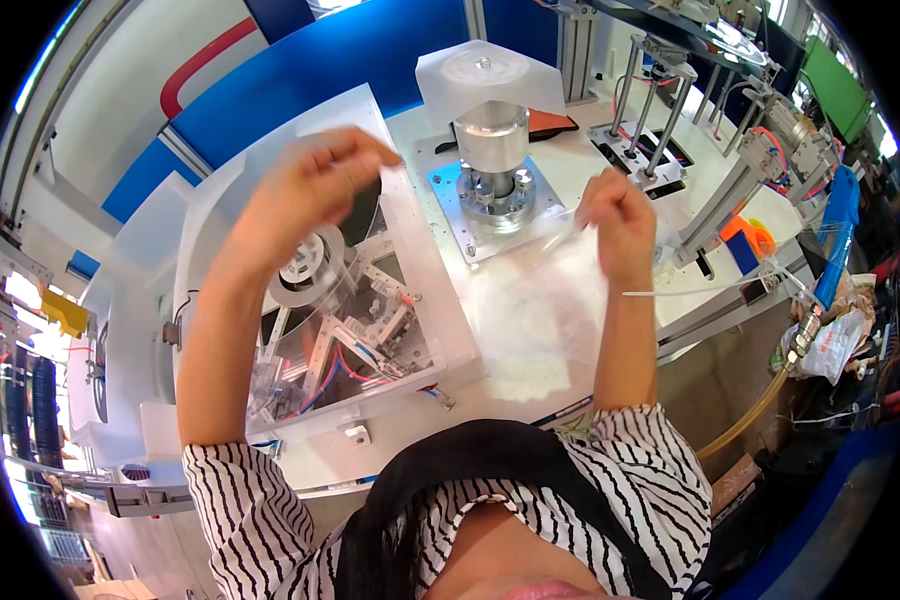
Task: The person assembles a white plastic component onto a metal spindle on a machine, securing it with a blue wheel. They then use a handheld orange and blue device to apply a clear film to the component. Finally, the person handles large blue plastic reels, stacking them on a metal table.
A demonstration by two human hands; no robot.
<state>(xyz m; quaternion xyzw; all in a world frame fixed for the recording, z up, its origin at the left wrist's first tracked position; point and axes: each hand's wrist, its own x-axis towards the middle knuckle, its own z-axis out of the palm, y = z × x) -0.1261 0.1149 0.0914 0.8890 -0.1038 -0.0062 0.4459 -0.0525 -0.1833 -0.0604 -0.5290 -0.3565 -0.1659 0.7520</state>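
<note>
My right hand point(620, 220) is closed, thumb and fingers pressed on the edge of a thin clear plastic bag point(540, 310). The bag spreads over the white worktop to the left of that hand, and its outline is hard to make out. My left hand point(315, 185) is raised above a white machine housing point(445, 320), fingers bent and smeared by motion; whether anything is in them cannot be told. Beyond and between the hands stands a clear cylinder point(493, 140) on a metal base plate point(470, 235), topped by a white translucent cover point(485, 70).
Inside the housing sit a white reel point(305, 265), metal brackets and wires. Metal posts point(655, 120) and pneumatic fittings rise at the right. A blue air gun point(838, 235) hangs there on a yellowish hose point(745, 420). Blue panels point(320, 75) stand behind the worktop point(420, 130).
</note>
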